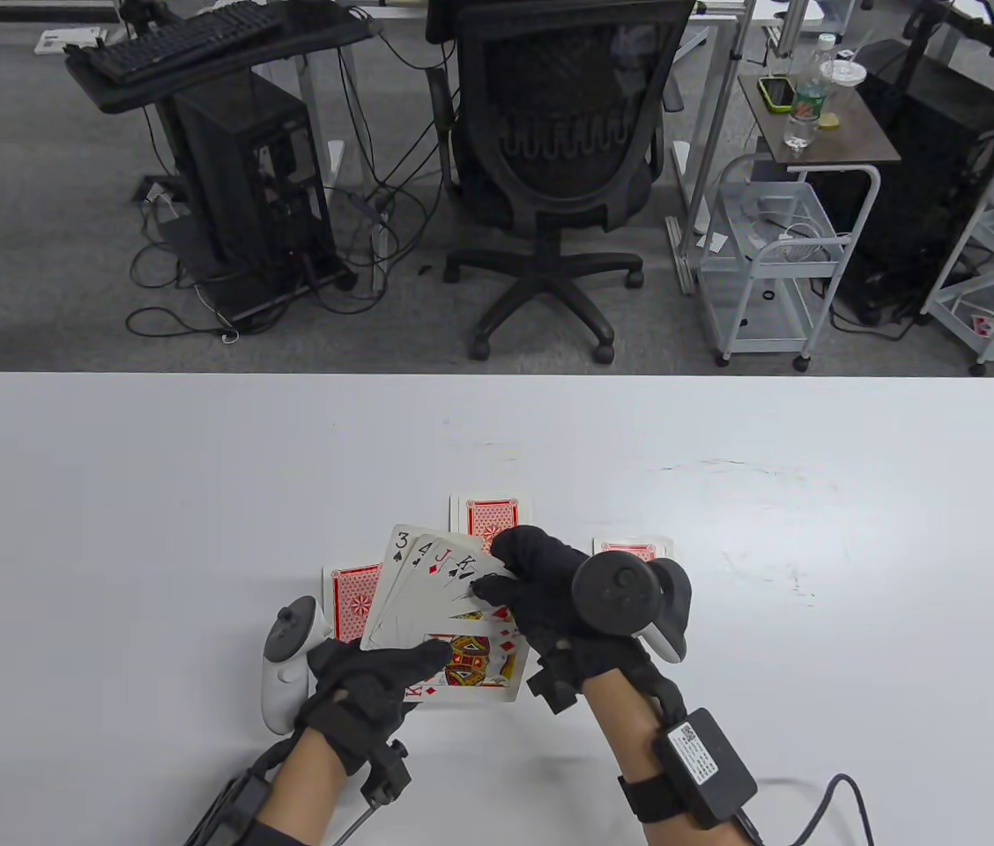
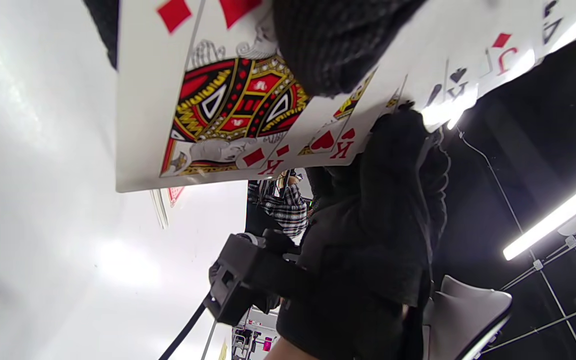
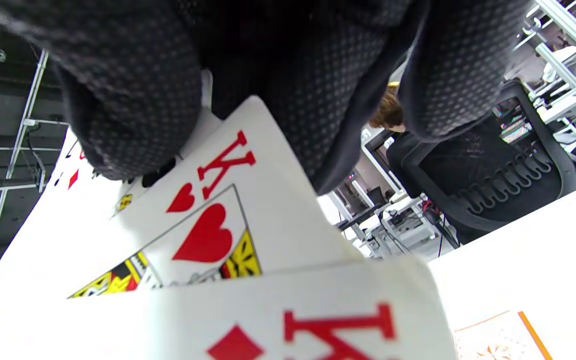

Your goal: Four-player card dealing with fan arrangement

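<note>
A face-up fan of cards [image 1: 435, 590] is held above the white table [image 1: 109, 493]; 3, 4, J and K corners show, with a king of diamonds in front. My left hand [image 1: 374, 683] grips the fan's lower end, thumb across the faces. My right hand [image 1: 532, 590] pinches the fan's right edge, fingers curled over the king of hearts [image 3: 208, 220]. The left wrist view shows the king of diamonds [image 2: 218, 105] under my thumb. Three red-backed piles lie face down: one at the left [image 1: 352, 604], one behind [image 1: 490, 515], one at the right [image 1: 634, 550], partly hidden.
Beyond the table's far edge stand a black office chair [image 1: 563, 167], a white wire trolley [image 1: 775, 256] and a computer tower [image 1: 255, 176] with loose cables.
</note>
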Motion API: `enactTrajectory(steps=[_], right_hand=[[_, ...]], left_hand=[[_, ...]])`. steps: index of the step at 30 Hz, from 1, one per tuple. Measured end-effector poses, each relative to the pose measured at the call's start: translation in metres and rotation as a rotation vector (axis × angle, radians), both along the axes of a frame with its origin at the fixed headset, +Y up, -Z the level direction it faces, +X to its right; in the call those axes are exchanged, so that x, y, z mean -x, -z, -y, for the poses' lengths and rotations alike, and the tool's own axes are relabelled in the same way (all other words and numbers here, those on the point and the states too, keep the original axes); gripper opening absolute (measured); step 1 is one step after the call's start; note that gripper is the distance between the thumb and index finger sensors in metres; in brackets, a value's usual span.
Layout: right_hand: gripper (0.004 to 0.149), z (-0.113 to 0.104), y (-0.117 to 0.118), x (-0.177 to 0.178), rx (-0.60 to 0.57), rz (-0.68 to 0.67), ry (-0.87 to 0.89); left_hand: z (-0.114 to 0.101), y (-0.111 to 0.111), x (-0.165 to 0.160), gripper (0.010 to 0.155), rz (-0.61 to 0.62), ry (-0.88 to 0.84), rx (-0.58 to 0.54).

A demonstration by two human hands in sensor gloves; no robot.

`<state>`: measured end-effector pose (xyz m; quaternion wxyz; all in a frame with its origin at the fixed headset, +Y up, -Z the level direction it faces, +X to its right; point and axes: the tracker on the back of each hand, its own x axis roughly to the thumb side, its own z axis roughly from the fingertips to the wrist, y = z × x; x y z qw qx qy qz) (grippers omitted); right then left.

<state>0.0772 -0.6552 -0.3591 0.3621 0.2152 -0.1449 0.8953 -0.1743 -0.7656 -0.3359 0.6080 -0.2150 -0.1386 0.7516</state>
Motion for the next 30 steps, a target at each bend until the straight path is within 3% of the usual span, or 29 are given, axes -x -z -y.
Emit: enactTrajectory(steps=[6,12,18,25,30], right_hand=[[0.045,0.004,0.005,-0.005,0.011,-0.055,0.063],[0.047,0.001,0.004,-0.013,-0.084,0.041,0.067],[0.05,-0.012,0.001,-0.033,-0.183,0.118,0.118],[0.044,-0.027,0.0,-0.062,-0.224,0.096,0.368],[0.043,-0.033,-0.002,-0.072,-0.288,0.11,0.374]], left_hand=[[0.001,0.001,0.001,0.056,0.006,-0.014,0.014],[0.003,0.0,-0.003,0.057,0.022,-0.02,0.032],[0.002,0.0,-0.006,0.056,0.053,0.058,0.023],[0.006,0.0,-0.014,0.056,0.157,0.213,0.026],[0.01,0.0,-0.02,0.056,0.197,0.237,0.047]])
